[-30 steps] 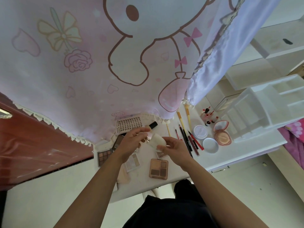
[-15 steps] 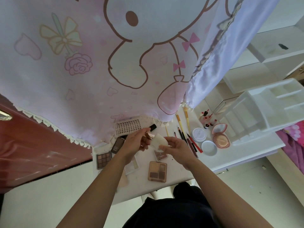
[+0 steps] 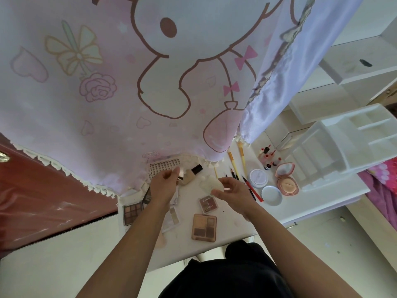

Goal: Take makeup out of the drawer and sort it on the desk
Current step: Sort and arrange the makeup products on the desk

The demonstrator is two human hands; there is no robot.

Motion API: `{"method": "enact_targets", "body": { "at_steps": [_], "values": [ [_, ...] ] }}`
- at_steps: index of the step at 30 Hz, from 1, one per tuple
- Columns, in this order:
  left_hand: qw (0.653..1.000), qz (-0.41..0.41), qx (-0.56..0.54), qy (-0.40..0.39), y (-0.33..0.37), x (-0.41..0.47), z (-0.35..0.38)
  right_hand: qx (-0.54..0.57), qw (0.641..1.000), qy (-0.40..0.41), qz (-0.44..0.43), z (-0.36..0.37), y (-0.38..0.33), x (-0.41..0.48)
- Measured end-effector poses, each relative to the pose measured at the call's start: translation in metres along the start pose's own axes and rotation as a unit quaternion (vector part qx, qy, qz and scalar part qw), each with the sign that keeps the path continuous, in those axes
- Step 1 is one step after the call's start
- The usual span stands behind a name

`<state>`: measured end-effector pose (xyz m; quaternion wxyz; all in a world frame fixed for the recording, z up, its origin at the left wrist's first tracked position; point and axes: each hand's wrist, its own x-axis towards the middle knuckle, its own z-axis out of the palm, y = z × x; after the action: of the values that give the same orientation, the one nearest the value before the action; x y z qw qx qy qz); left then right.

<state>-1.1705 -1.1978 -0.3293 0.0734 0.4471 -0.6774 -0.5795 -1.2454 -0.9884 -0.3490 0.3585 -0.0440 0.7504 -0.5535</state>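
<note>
**Two hands over the makeup bench**

The right hand [image 3: 234, 190] holds a soft white puff [image 3: 211, 182] with its fingers curled around it, just above the white bench [image 3: 232, 224]. The left hand [image 3: 163, 186] is close beside it. Its fingertips are right by the bottom of a tan bottle with a black cap [image 3: 192, 174]. The view is blurry there, so I cannot tell if the left hand grips the bottle or only touches it.

Lots of makeup lies on the bench. A big brown eyeshadow box [image 3: 204, 227] sits near the front edge. A small pink box [image 3: 208, 204] lies just behind it, under the right hand. A dark eyeshadow box [image 3: 132, 212] is by the left arm. A card of lashes [image 3: 164, 167] peeks out from under the pink curtain [image 3: 107, 82].

To the right are some pencils [image 3: 247, 183] and two yellow brushes [image 3: 233, 164]. Next come a round white jar [image 3: 258, 178], a round white lid [image 3: 271, 195] and an open pink compact [image 3: 286, 179]. Little bottles [image 3: 268, 158] stand behind them. A white plastic organizer [image 3: 343, 145] sits at the far right of the bench.
</note>
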Motion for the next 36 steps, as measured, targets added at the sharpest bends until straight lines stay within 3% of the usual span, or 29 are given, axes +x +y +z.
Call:
{"method": "enact_targets", "body": {
  "at_steps": [5,9,13,24,29,33,36],
  "values": [
    [0.994,0.033,0.097,-0.025,-0.029,0.008,0.004,0.025,0.997,0.064,0.032,-0.011,0.010,0.016],
    [0.971,0.047,0.230,-0.038,-0.055,0.010,0.018,-0.068,0.994,0.070,0.041,-0.015,0.013,0.033],
    [0.955,0.031,0.289,-0.056,-0.074,0.010,0.037,-0.201,0.976,0.077,0.039,-0.014,0.024,0.057],
    [0.945,0.056,0.315,-0.070,-0.070,0.038,0.082,-0.313,0.945,0.096,-0.005,0.008,0.023,0.107],
    [0.954,0.056,0.288,-0.060,-0.071,0.036,0.088,-0.296,0.950,0.097,0.010,0.014,0.027,0.113],
    [0.911,0.150,0.383,0.022,-0.073,0.042,0.071,-0.285,0.956,0.068,0.020,0.009,0.026,0.112],
    [0.862,0.180,0.474,0.002,-0.070,0.054,0.065,-0.281,0.958,0.050,0.025,0.003,0.029,0.106]
  ]
}}
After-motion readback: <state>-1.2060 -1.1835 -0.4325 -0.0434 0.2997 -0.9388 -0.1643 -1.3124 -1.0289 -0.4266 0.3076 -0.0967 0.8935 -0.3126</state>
